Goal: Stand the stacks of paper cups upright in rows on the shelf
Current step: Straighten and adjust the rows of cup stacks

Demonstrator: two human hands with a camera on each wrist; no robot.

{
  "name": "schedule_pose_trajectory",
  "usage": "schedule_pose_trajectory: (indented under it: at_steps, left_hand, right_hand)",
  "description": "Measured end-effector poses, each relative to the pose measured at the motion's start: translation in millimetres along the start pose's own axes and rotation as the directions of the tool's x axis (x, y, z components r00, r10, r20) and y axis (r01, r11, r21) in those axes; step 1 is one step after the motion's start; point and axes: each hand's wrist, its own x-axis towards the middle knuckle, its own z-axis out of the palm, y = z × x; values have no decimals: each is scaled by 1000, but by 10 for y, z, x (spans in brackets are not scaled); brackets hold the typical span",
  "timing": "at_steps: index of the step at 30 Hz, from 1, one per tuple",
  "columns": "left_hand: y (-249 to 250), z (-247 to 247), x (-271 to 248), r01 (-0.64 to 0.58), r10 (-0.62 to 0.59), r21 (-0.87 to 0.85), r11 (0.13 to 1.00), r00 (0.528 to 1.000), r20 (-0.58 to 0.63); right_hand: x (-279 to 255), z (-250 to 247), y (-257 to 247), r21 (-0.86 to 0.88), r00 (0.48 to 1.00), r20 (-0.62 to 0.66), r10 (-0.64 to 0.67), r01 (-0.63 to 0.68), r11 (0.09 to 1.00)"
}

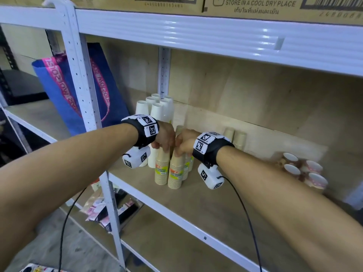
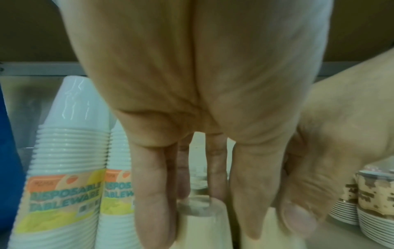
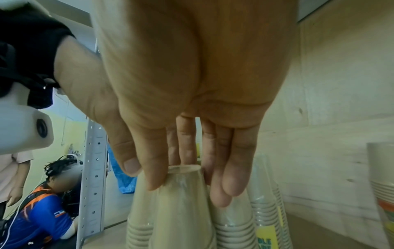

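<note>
Several brown paper cup stacks (image 1: 162,169) stand upside down in plastic sleeves at the middle of the wooden shelf (image 1: 204,203). My left hand (image 1: 164,147) comes down from above and grips the top of the left front stack (image 2: 202,222). Right beside it, almost touching, my right hand (image 1: 181,152) grips the top of the neighbouring stack (image 1: 174,174), thumb and fingers round its top cup (image 3: 181,198). White cup stacks (image 1: 155,108) stand in rows behind and to the left. Two more brown stacks (image 1: 234,137) stand by the back wall.
Patterned cup stacks (image 1: 304,169) lie on their sides at the shelf's right. A blue and pink bag (image 1: 64,91) leans left of the white upright post (image 1: 84,75). Cardboard boxes (image 1: 255,6) sit on the shelf above. The shelf's front right is bare wood.
</note>
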Motion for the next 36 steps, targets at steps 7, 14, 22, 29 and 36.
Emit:
schedule_pose_trajectory:
  at_steps: [7,14,22,29,36]
  left_hand:
    - [-43,83,-27,-10,9,-18,1000,999,-47]
    - [-9,92,-9,-23,23,4,1000,999,-49]
    - [279,-37,61,-86,84,23,996,993,84]
    - [740,-180,247,-178,179,-14,984,981,75]
    - [1128,-217,607,-254,254,-3,967,966,-46]
  right_hand:
    - [-26,99,37,79,999,-24,-26,27,997]
    - [-77,107,66,130,999,-40,-25,30,991]
    - [-196,1,269,102,989,5,145,-145,984]
    - [-314,-144,819,131,954,-40,296,-289,948]
    - [-380,-172,1421,104,894,-127,430,-419,902]
